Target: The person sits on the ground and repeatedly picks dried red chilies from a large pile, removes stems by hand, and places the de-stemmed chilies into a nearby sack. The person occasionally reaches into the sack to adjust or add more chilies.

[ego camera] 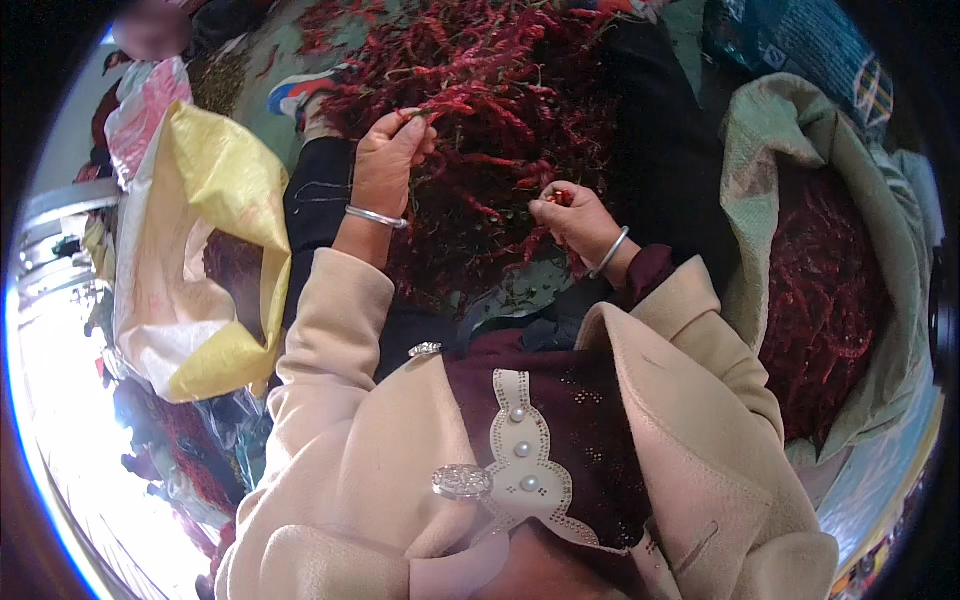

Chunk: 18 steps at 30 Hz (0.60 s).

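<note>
A heap of dried red chili peppers [510, 82] lies on the floor between my legs. Over its left side, my left hand [394, 150] pinches a small chili stem [421, 114] between thumb and forefinger. Lower and to the right, my right hand [574, 217] is curled round some chili pieces [559, 197], red with pale bits showing at the fingers. The rest of what lies in that palm is hidden. Both wrists wear a silver bangle.
On my left stands a yellow and white woven sack [232, 172] with dark red contents. A green woven sack [757, 180] full of red chilies [821, 322] is at my right. Beyond it lies a teal printed bag [802, 52]. Another person [225, 19] is at the upper left.
</note>
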Available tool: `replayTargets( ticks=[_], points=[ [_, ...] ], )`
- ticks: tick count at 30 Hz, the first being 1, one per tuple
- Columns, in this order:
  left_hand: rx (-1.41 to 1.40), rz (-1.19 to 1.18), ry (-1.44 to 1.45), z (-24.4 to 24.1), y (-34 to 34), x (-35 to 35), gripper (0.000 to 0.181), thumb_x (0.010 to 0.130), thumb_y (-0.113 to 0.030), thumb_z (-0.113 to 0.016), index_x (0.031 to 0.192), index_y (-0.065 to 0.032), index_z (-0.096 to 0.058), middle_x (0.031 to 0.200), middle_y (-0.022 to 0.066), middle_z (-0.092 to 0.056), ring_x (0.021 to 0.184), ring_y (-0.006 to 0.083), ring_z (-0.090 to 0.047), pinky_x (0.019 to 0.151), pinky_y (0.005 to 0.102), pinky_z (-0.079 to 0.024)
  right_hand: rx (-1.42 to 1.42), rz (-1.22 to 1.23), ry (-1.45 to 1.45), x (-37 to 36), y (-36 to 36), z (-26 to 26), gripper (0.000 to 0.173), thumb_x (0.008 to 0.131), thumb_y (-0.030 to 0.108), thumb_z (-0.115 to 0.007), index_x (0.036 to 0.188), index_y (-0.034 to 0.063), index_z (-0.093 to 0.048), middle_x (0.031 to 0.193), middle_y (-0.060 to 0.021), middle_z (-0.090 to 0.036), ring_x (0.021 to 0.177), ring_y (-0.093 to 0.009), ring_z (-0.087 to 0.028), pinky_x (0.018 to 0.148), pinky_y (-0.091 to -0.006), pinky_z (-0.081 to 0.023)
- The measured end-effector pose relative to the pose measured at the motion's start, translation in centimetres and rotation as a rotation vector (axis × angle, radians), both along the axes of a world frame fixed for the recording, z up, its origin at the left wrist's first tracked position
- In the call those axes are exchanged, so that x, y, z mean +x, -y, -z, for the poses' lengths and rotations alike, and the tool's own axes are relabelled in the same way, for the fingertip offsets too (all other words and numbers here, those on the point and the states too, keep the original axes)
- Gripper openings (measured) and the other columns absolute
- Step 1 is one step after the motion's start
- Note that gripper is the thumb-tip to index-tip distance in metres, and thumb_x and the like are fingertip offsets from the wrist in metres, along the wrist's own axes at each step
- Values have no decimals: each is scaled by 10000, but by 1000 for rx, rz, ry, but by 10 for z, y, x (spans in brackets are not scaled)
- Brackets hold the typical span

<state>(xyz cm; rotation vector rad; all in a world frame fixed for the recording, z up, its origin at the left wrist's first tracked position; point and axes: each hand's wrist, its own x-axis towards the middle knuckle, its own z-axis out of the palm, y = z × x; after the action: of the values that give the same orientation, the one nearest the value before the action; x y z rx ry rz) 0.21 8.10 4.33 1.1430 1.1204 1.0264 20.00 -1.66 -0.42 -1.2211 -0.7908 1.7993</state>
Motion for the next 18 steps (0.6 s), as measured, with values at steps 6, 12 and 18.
replayTargets(
  ticks=[6, 12, 18],
  points=[
    [-99, -132, 386, 0, 36, -40, 109, 786, -121, -496, 869, -54, -518, 716, 30, -549, 647, 115, -531, 570, 218, -433, -55, 72, 52, -3, 2, -5, 93, 747, 138, -547, 697, 85, -490, 551, 40, -434, 433, -40, -374, 383, -176, -310],
    [-78, -85, 485, -3, 60, -40, 127, 791, -118, -486, 887, -40, -514, 767, 51, -562, 666, 124, -539, 599, 229, -441, 137, 52, 127, -12, -2, -27, 68, 741, 107, -542, 764, 48, -520, 608, 35, -470, 507, -43, -405, 451, -169, -338],
    [68, -8, 103, -18, 83, -42, 135, 792, -64, -457, 907, -22, -512, 775, 50, -564, 718, 125, -540, 676, 243, -436, -47, 48, -24, -31, -32, -45, 182, 785, 150, -454, 915, 57, -542, 694, -14, -544, 480, -62, -426, 433, -161, -346]
  ],
)
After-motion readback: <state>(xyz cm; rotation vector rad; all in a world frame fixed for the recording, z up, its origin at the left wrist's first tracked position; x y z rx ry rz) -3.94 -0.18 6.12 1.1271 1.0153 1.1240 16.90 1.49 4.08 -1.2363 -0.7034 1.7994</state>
